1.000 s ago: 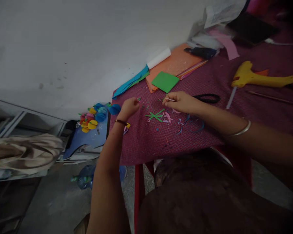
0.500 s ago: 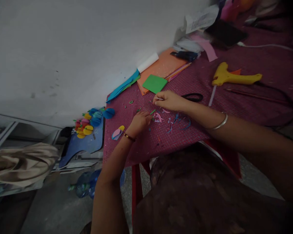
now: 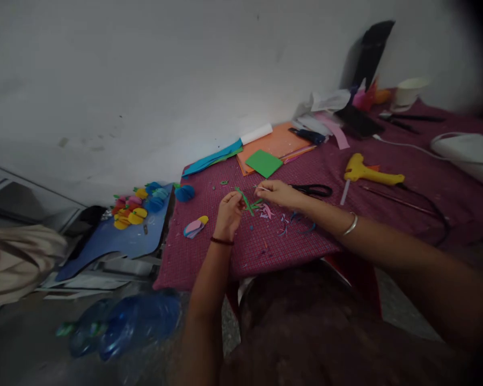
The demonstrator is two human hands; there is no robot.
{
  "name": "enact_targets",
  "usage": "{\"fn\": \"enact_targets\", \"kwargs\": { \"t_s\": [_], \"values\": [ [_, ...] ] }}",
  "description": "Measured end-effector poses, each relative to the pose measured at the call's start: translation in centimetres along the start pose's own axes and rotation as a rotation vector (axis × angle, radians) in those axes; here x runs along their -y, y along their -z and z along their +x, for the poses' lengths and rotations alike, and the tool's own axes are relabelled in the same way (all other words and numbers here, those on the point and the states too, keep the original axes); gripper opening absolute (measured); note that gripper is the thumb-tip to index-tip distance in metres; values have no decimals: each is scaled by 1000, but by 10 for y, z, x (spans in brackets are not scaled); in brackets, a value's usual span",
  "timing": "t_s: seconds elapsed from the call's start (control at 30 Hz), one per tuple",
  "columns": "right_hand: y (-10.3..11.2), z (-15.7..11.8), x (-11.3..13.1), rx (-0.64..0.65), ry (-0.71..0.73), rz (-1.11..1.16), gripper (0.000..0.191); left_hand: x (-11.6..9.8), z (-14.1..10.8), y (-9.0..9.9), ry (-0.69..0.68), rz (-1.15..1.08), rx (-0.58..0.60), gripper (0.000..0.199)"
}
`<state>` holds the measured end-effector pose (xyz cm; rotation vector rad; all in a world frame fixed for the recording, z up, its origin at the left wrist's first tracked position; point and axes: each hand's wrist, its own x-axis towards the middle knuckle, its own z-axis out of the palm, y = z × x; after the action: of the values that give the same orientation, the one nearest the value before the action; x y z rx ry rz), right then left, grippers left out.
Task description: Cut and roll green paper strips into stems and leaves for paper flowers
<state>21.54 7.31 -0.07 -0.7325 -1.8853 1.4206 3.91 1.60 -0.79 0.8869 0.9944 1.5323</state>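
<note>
This looks like a small craft corner, perhaps in a home. Coloured flat paper sheets (image 3: 276,145) are lying on a table with a dark red checked cloth (image 3: 201,257); a yellow plastic glue gun (image 3: 360,170) is resting right of them, and small pink-and-white paper scraps (image 3: 265,212) are littering the cloth below them.

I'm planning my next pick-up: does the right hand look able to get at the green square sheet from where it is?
Probably yes: the right hand is just on the near side of the green square sheet, with nothing visible lying over it.
</note>
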Motion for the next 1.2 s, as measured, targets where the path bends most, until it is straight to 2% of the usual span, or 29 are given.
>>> {"fn": "enact_targets", "kwargs": {
  "t_s": [0.13, 0.2, 0.37, 0.53, 0.83, 1.0, 1.2],
  "values": [
    [-14, 6, 4, 304, -113, 247, 36, 0, -5, -2, 26, -156, 15, 26],
    [-20, 10, 5, 362, -149, 338, 38, -1, -8, -2, 41, -209, 25, 26],
    [-32, 10, 4, 304, -166, 405, 41, -4, -10, -1, 20, -288, 72, 22],
    [-32, 4, -3, 258, -122, 388, 41, -3, -12, -5, 23, -290, 108, 24],
    [-29, -3, -2, 253, -114, 194, 41, 4, -12, -7, 33, -60, 105, 30],
    [-27, -4, 1, 382, -137, 401, 43, 7, -9, -3, 39, -120, 38, 29],
    [-30, -4, -3, 402, -147, 513, 42, 3, -8, -1, -39, -145, 22, 29]
  ]
}}
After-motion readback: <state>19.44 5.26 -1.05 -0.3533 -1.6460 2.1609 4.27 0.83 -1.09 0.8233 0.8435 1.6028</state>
